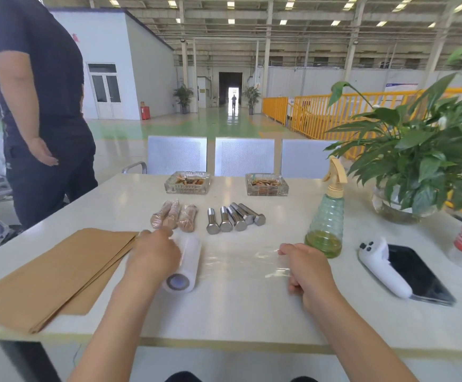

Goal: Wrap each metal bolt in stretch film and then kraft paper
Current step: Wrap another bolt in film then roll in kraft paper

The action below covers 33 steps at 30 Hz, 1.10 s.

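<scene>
film: I have a clear sheet [240, 260] drawn out flat on the bench [251, 312] between my hands, running left to right from the roll
roll: roll [183, 263] lies with its long axis near-to-far, open core facing me, just right of my left hand
left hand: left hand [155, 255] rests on top of the roll, fingers curved over it, holding it down
right hand: right hand [305, 267] is curled, pinching the free right edge of the film
bolts: five bare bolts [234, 217] lie side by side just beyond the film, heads toward me, shanks pointing far and fanned a little right; bright polished steel
nearer hand: I judge the right one slightly closer to the bolts, though both are near
wrapped: three brown bundles [173, 216] sit left of the bare bolts, beyond my left hand
paper: kraft sheets [53, 274] stacked at the left, touching my left wrist side
next move: I reckon the film must be cut or torn before a bolt is laid across it
</scene>
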Each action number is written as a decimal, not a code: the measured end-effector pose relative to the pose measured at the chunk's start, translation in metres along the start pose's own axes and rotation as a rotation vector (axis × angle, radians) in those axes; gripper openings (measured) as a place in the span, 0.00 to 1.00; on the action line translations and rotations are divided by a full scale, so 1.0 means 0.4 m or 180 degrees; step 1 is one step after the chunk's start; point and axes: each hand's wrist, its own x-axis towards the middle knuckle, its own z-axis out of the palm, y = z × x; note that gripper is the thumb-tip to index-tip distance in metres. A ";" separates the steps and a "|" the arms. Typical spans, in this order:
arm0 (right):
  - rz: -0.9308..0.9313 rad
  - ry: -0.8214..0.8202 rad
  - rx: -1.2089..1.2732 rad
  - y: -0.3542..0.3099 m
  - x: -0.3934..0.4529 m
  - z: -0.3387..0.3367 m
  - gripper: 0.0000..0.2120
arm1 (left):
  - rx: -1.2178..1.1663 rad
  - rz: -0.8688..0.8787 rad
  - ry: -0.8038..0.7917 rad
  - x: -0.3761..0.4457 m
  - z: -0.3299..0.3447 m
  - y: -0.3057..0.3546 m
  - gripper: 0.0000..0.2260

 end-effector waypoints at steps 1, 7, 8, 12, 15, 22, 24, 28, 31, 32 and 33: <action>0.0011 0.0012 0.0060 -0.002 0.002 0.001 0.05 | 0.0104 0.0046 0.0184 0.003 -0.012 -0.002 0.20; -0.0053 0.0080 0.0012 -0.015 -0.003 0.001 0.04 | 0.0746 0.0637 -0.0161 -0.045 0.019 0.039 0.20; -0.0101 0.0108 -0.0089 -0.015 -0.004 -0.006 0.04 | 0.0881 0.0617 -0.0269 -0.041 0.026 0.034 0.24; -0.0352 0.0164 -0.0607 -0.012 -0.007 -0.041 0.05 | 0.0771 0.0545 -0.0314 -0.004 -0.003 0.005 0.25; -0.0461 0.0209 -0.0898 -0.002 -0.008 -0.045 0.08 | 0.0516 0.0508 -0.0077 0.012 -0.033 -0.004 0.22; -0.0308 0.0200 -0.0992 -0.005 0.003 -0.052 0.23 | 0.1030 0.0620 -0.0048 -0.035 0.006 -0.010 0.20; -0.0210 -0.0025 -0.0861 -0.006 0.004 -0.062 0.26 | 0.1045 0.0617 0.0014 -0.034 0.002 -0.024 0.21; -0.0184 -0.0017 -0.0729 0.001 0.005 -0.066 0.09 | 0.1090 0.0682 0.0021 -0.033 0.007 -0.045 0.24; -0.0242 0.0040 -0.0837 0.006 0.009 -0.068 0.09 | 0.0976 0.0677 -0.0002 -0.020 -0.010 -0.064 0.24; -0.0266 0.0050 -0.0937 0.007 0.011 -0.069 0.11 | 0.0934 0.0663 -0.0039 -0.013 -0.018 -0.070 0.24; -0.0297 0.0072 -0.1079 0.006 0.012 -0.072 0.13 | 0.0896 0.0650 -0.0076 -0.006 -0.025 -0.076 0.23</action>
